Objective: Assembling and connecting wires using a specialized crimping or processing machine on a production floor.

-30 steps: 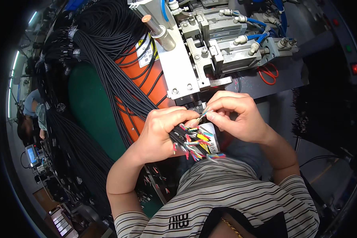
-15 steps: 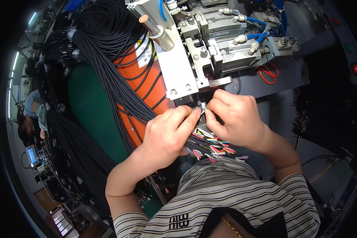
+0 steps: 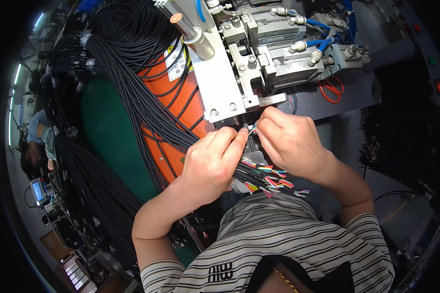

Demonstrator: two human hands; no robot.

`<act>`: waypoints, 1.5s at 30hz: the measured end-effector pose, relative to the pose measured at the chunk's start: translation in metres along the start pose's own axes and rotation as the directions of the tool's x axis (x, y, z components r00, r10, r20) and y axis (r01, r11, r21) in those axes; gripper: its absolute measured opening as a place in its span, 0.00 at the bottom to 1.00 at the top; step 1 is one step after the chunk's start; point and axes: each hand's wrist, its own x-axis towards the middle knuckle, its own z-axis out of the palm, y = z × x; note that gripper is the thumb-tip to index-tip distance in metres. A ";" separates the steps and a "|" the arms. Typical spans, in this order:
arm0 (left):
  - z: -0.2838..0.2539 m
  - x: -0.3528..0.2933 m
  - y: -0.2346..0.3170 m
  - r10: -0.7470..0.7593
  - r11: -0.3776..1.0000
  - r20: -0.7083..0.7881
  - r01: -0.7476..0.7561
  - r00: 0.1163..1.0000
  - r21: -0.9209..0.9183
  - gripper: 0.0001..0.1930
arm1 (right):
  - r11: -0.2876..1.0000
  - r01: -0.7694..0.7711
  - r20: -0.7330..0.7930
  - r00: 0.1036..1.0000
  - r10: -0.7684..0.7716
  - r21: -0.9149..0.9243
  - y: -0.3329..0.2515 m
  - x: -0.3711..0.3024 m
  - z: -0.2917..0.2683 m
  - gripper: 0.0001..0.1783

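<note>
My left hand (image 3: pixel 210 163) is closed, thumb and forefinger pinched at the end of a black cable that mostly hides behind the fingers. Thin coloured wires (image 3: pixel 253 130) fan out from that end. Bent toward it from the other side, my right hand (image 3: pixel 292 141) pinches these wires between thumb and fingertips. Both hands are just below the front of a metal fixture (image 3: pixel 223 95). Under them, a bundle of black cables (image 3: pixel 247 172) shows stripped ends with red, yellow, white and blue wires, close against my striped shirt.
Pneumatic cylinders (image 3: pixel 293 68) with blue hoses stand behind the fixture. Long black cables (image 3: pixel 127 83) spread over an orange board (image 3: pixel 188 102) and a green surface (image 3: pixel 102 117) at left. Red-handled scissors (image 3: pixel 331 92) lie at right. A person (image 3: pixel 39 132) is at far left.
My fingertips have shifted slightly, and coloured wires now show between them. The left hand has moved a little right. More of a pale, clear piece shows beneath the cable bundle.
</note>
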 end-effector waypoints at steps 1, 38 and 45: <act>0.000 -0.001 0.000 0.001 1.000 0.000 -0.001 1.000 0.000 0.29 | 1.000 0.005 0.001 1.000 -0.005 -0.015 -0.001 0.000 0.000 0.04; -0.001 0.004 0.001 0.042 0.992 0.032 -0.045 0.999 0.120 0.29 | 0.992 0.056 -0.131 0.991 -0.041 0.115 0.009 0.002 0.003 0.07; -0.005 -0.001 0.000 -0.059 0.997 0.043 0.056 0.997 0.061 0.30 | 0.841 -0.316 0.168 0.949 0.268 0.439 0.011 0.005 -0.003 0.06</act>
